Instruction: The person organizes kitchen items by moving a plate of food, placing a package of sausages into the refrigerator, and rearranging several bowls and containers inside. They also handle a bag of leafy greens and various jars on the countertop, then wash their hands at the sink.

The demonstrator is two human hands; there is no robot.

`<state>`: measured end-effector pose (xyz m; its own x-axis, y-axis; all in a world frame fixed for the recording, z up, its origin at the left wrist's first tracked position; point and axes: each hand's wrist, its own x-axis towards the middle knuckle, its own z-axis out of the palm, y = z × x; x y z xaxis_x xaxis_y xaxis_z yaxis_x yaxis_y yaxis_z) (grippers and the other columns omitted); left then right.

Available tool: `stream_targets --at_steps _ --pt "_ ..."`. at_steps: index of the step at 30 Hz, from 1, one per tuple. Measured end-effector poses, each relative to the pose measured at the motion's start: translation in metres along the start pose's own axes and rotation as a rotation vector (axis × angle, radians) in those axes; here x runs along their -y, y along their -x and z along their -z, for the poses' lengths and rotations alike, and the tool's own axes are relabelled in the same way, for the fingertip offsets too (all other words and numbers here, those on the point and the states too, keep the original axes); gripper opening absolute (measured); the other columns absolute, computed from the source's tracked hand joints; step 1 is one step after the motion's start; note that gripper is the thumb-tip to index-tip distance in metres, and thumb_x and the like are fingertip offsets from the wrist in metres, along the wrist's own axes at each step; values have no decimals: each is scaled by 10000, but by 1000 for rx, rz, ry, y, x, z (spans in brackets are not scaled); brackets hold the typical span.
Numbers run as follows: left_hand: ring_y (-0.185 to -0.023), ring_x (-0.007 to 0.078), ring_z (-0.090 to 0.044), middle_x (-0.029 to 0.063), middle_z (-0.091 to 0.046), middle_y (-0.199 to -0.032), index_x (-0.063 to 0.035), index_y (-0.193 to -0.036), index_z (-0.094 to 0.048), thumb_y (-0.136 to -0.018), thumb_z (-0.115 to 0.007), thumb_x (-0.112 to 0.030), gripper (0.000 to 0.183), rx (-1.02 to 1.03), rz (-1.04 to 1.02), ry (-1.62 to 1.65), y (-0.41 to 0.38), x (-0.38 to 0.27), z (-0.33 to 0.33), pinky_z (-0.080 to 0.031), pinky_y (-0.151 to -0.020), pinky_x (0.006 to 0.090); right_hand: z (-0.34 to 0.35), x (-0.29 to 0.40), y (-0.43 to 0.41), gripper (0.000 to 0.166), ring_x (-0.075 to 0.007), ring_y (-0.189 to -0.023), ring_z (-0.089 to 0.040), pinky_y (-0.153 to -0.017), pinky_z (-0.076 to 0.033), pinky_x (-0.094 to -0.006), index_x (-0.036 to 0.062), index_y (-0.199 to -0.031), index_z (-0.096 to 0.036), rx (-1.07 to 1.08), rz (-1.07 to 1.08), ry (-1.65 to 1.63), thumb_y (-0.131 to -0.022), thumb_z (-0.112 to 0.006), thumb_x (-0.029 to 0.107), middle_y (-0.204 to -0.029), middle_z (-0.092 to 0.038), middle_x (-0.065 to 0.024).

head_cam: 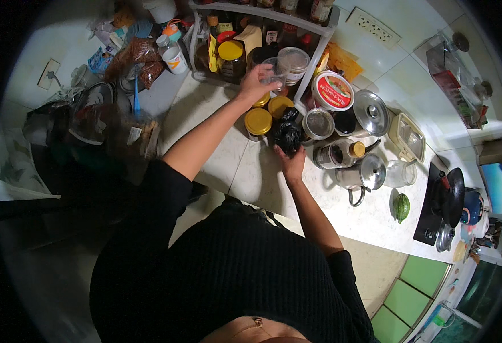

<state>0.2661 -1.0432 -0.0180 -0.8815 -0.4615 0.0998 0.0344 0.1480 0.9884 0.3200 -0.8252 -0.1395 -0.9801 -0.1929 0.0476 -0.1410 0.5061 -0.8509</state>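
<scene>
My left hand [257, 82] reaches to the front of the lower rack shelf, its fingers around a clear container [280, 76]. Behind that container stands a clear jar with a greyish lid [294, 61]. On the countertop, my right hand [293, 165] grips the near end of a crumpled black plastic bag [288, 133]; what the bag holds is hidden. Left of the bag is a jar with a gold lid [258, 121], and another gold-lidded jar [280, 106] sits just behind it. A round clear-lidded jar [318, 124] stands right of the bag.
A rack [261, 13] of bottles and jars rises at the back. To the right are a red-and-white tub [333, 91], a steel-lidded pot [371, 112], a steel pot with handle [372, 172], a green squash [401, 208] and a wok [452, 197]. Bags [137, 60] crowd the left.
</scene>
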Motion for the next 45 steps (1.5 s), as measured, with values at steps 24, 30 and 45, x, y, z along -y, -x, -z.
stream_targets --at_steps 24,30,45 --pt "-1014 198 -530 93 -568 -1076 -39 -1082 -498 -601 -770 -183 572 48 -175 -321 -4 37 -12 -410 -867 327 90 -7 67 281 -202 -805 -593 -675 -470 -281 0 -1059 -514 171 -177 -354 -778 -506 -10 -1014 -544 -124" --pt "-1079 232 -487 136 -521 -1154 -18 -1185 -433 -608 -774 -197 693 74 -125 -490 -9 41 -8 -375 -913 320 182 -29 112 185 -145 -743 -591 -629 -456 -251 1 -999 -547 138 -361 -574 -827 -503 56 -887 -593 -67" --pt "-1053 193 -490 106 -507 -1169 -19 -1173 -466 -747 -645 -79 466 -255 -92 -419 103 -6 37 -347 -923 304 430 -207 0 919 -343 -1107 -430 -850 -411 -447 167 -1322 -258 -353 -196 973 -551 -749 259 -1231 -404 -194"
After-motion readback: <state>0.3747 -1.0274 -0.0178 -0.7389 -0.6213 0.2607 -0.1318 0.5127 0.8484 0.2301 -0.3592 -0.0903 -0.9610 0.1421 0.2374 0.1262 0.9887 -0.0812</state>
